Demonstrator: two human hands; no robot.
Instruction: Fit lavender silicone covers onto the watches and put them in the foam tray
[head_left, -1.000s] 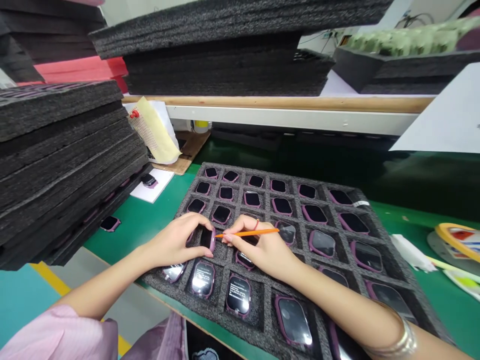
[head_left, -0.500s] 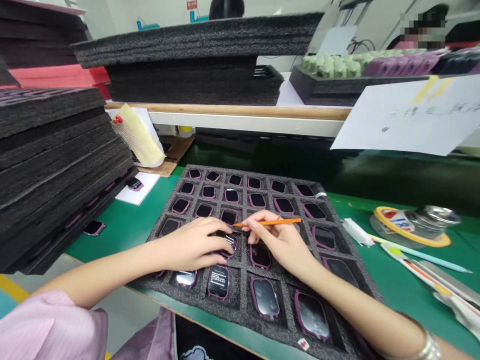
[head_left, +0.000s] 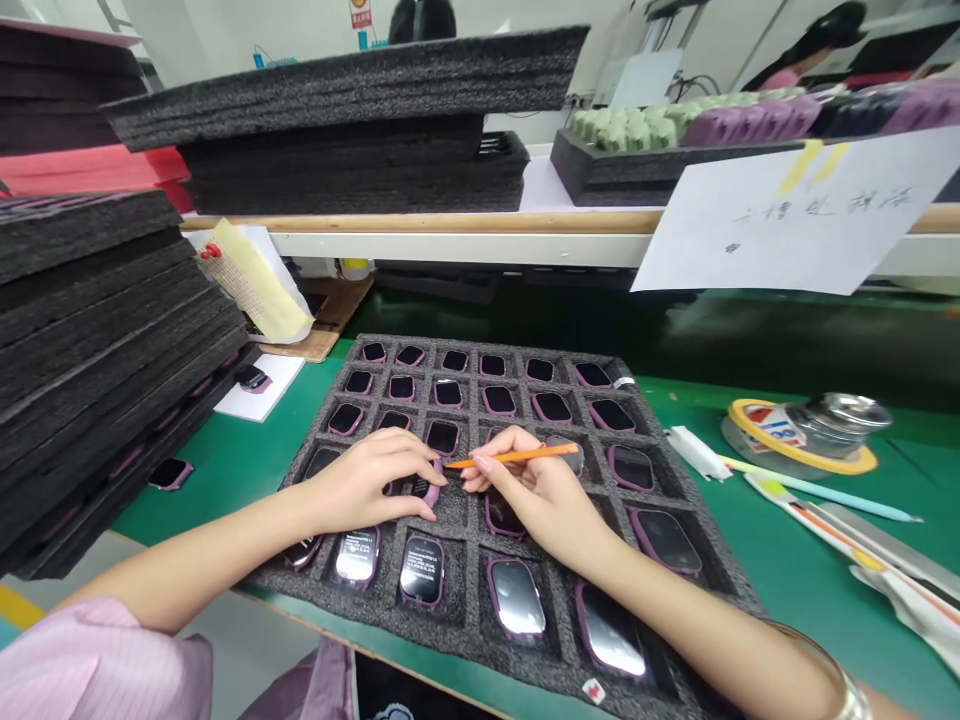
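A black foam tray [head_left: 469,625] holds rows of purple-framed smartwatch bodies without straps in square pockets. Near its middle, my left hand [head_left: 379,475] has its thumb and fingers around one purple smartwatch body [head_left: 430,487], partly hidden by the fingers. My right hand [head_left: 536,485] pinches a thin orange pointed stick [head_left: 536,453] like a pen. The stick's tip points left, close to the purple edge of that watch; whether it touches I cannot tell. Small text is lit on a watch [head_left: 422,570] in the nearest row.
Tall stacks of black foam trays [head_left: 90,370] stand at the left, more on the shelf [head_left: 450,243]. Loose watch bodies lie on the green table [head_left: 225,455] and a white pad [head_left: 281,385]. At the right are a glass jar [head_left: 840,425], tape roll and pens. Another person [head_left: 814,45] is beyond.
The held watch has tilted or turned, with its purple edge now towards the stick. The stick's tip has stayed close to it. The whole view has shifted slightly.
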